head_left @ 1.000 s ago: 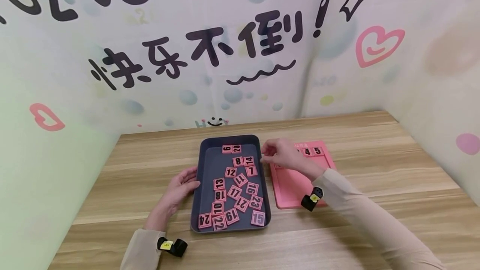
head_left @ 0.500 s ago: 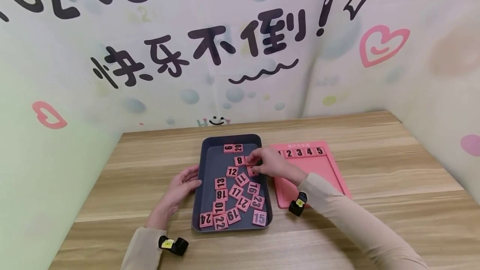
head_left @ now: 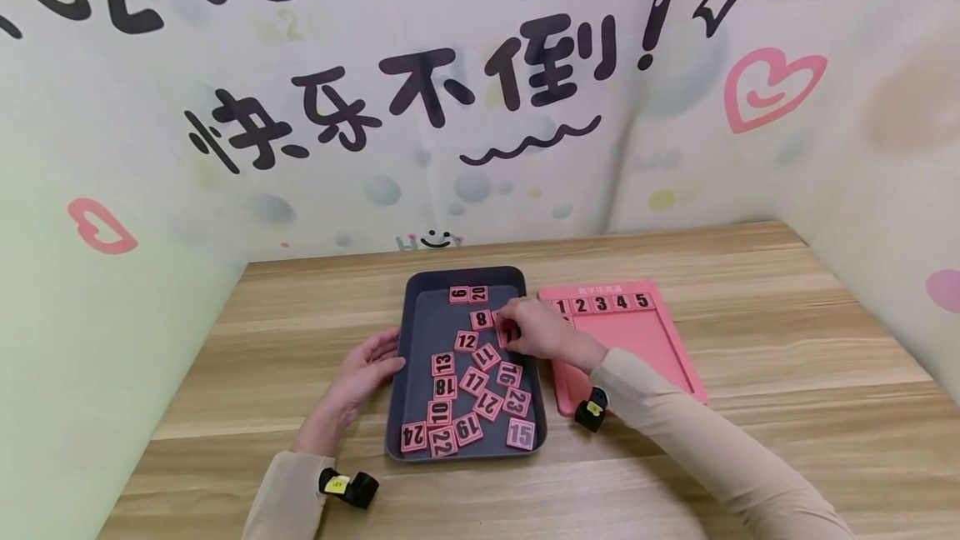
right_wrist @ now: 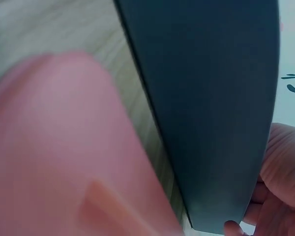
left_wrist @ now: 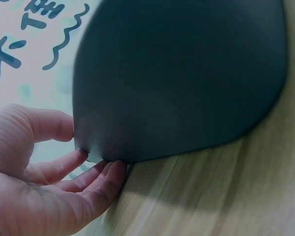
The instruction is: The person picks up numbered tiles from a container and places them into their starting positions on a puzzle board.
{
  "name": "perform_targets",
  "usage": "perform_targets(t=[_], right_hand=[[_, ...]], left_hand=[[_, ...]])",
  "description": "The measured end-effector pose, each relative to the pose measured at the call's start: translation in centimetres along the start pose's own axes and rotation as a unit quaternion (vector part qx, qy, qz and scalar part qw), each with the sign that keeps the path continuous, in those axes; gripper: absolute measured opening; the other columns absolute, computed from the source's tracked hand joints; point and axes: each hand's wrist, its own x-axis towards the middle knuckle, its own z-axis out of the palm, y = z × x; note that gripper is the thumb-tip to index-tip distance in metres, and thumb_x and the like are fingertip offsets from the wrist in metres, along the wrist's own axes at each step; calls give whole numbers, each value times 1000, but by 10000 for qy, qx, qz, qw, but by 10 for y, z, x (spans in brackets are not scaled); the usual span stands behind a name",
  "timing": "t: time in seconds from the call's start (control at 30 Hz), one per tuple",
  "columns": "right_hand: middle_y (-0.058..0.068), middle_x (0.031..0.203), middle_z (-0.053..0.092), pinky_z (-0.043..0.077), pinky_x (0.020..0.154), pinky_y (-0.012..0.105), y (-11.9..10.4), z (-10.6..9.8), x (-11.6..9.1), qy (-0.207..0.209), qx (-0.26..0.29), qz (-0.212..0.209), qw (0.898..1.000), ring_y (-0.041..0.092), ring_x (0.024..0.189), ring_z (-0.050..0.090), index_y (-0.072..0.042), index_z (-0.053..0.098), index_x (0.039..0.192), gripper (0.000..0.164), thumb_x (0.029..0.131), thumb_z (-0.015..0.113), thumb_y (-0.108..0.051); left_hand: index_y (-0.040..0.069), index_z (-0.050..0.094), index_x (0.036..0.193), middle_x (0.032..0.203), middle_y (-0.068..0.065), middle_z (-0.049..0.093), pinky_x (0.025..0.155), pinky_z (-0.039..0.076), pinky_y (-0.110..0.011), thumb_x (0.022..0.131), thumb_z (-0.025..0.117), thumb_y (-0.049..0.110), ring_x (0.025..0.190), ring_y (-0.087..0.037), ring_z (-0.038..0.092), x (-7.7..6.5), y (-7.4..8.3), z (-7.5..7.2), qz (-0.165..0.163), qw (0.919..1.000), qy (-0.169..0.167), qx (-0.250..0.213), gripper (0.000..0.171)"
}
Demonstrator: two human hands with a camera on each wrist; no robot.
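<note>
In the head view, my left hand (head_left: 363,377) holds the left side of a dark grey tray (head_left: 411,340), thumb at the rim. The left wrist view shows its fingers (left_wrist: 105,184) against the tray's outer wall and lower edge. My right hand (head_left: 543,330) reaches over the tray's right rim, thumb and fingertips pinching the pink number 7 tile (head_left: 507,335). The hand partly covers another tile beside the 8 tile (head_left: 481,320). To the right lies a pink puzzle board (head_left: 630,344), its top row holding tiles 1 to 5 (head_left: 601,304); one more sits below the 1, mostly hidden.
Several loose number tiles lie in the tray, among them the 12 (head_left: 467,342), the 24 (head_left: 413,437) and a paler 15 (head_left: 521,433). Tray and board stand close together on the wooden table (head_left: 315,298), with a printed cloth (head_left: 337,207) behind.
My right hand has moved left from over the board into the tray and closed its fingertips on the 7 tile. My left hand keeps its hold on the tray.
</note>
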Motion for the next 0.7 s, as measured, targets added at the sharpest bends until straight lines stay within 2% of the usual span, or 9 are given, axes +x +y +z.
perform_targets(t=[0.37, 0.5, 0.7], right_hand=[[0, 76, 61, 43, 60, 26, -3, -2, 3, -114, -590, -151, 9981, 13, 66, 50, -9, 66, 87, 18, 73, 77, -10], [1, 80, 61, 43, 60, 25, -4, -5, 3, -143, -312, -26, 9994, 13, 67, 50, -8, 67, 91, 19, 74, 75, -8], [4, 89, 61, 45, 63, 23, -5, -16, 0, -28, 562, 198, 9982, 15, 75, 52, -3, 67, 100, 25, 76, 73, -5]], left_hand=[[-5, 37, 139, 138, -27, 42, 89, 42, -25, 87, 53, -5, 126, -35, 41, 0, 1, 1, -21, 10000, -9, -16, 54], [-6, 37, 138, 137, -28, 42, 89, 43, -24, 87, 53, -5, 125, -36, 41, 0, 1, 1, 30, 10000, -10, -23, 53], [-6, 37, 138, 137, -28, 42, 88, 43, -23, 87, 53, -5, 125, -36, 41, 0, 0, 1, 37, 10000, -1, -16, 54]])
